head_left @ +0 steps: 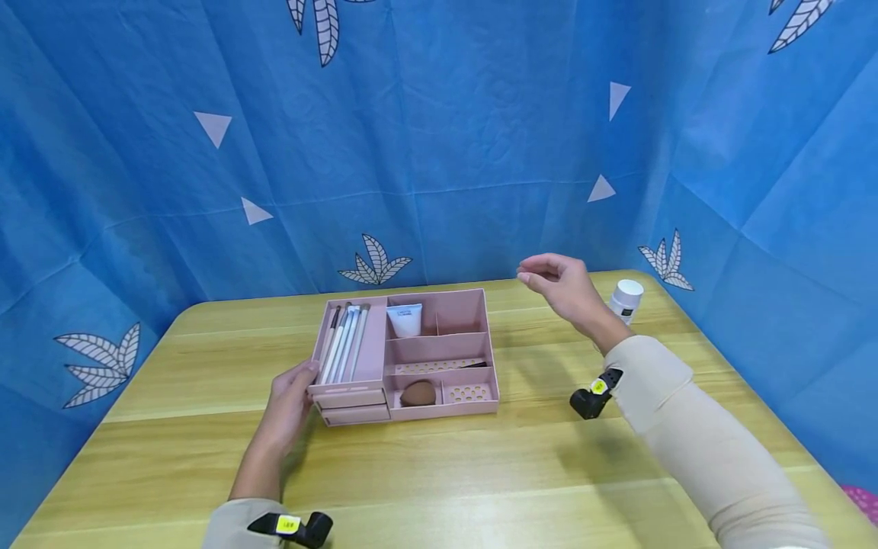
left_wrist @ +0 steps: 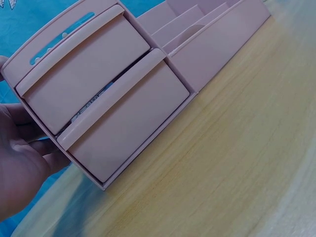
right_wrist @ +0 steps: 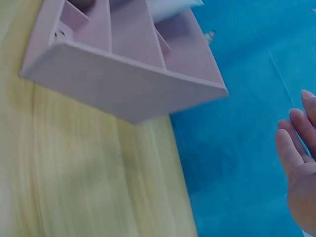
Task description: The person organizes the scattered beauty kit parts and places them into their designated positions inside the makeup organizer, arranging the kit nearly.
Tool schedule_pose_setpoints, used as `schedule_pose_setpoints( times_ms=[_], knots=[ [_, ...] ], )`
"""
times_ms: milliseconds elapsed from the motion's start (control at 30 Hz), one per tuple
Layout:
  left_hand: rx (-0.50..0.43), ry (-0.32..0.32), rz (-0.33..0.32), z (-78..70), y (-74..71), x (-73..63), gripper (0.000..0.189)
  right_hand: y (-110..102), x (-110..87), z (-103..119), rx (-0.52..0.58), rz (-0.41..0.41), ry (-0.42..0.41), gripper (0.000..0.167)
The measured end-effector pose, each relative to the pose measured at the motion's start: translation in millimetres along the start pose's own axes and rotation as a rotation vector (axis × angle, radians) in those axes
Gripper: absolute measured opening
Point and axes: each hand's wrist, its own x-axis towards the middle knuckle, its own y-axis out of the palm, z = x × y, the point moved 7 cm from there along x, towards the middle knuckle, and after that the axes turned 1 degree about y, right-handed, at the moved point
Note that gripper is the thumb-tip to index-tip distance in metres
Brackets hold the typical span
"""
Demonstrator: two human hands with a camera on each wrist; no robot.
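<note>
A pink desktop organizer (head_left: 370, 343) stands on the wooden table, with two shut drawers at its front left. My left hand (head_left: 291, 396) holds its left side near the front corner, thumb at the top edge; in the left wrist view the fingers (left_wrist: 54, 155) lie along the side wall, partly hidden. Makeup brushes (head_left: 346, 343) lie in the top left tray. A white tube (head_left: 406, 320) and a brown makeup sponge (head_left: 418, 393) sit in separate compartments. My right hand (head_left: 565, 290) is raised right of the organizer, empty, fingers loosely bent.
A white jar (head_left: 627, 296) with a white lid stands at the back right of the table, partly behind the right wrist. A blue curtain (head_left: 439, 137) with leaf and triangle prints hangs behind and beside the wooden table (head_left: 466, 480).
</note>
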Motion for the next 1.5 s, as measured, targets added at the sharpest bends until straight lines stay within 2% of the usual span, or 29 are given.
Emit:
schedule_pose_setpoints(
  times_ms=[233, 467, 567, 700, 1033, 1167, 1367, 1500],
  knots=[
    [0.008, -0.002, -0.013, 1.6, -1.4, 0.1, 0.052, -40.3, -5.9, -3.3, -0.022, -0.073, 0.015, 0.038],
    [-0.019, 0.057, -0.006, 0.1, -1.9, 0.4, 0.054, -73.9, -12.8, -9.1, -0.047, -0.140, 0.035, 0.041],
    [-0.025, 0.058, -0.009, -0.2, -1.9, 0.2, 0.052, -85.2, -16.8, -12.8, -0.053, -0.152, 0.055, 0.045],
    [-0.004, 0.030, -0.022, 0.3, -1.9, -0.2, 0.050, -99.1, -21.8, -21.4, -0.066, -0.165, 0.082, 0.051],
    [-0.014, 0.023, -0.029, 1.6, -3.0, -0.1, 0.048, -126.9, -34.2, -48.3, -0.032, -0.232, 0.127, 0.052],
    [-0.010, 0.017, -0.027, 1.1, -2.3, -0.1, 0.048, -130.5, -38.5, -56.8, -0.032, -0.205, 0.152, 0.057],
    [-0.010, 0.016, -0.021, 0.1, -1.4, -1.1, 0.048, -127.8, -44.8, -73.2, -0.032, -0.106, 0.200, 0.068],
    [-0.024, 0.031, -0.019, -0.3, -0.7, -0.8, 0.049, -123.2, -46.6, -83.3, -0.033, -0.045, 0.210, 0.069]
  ],
)
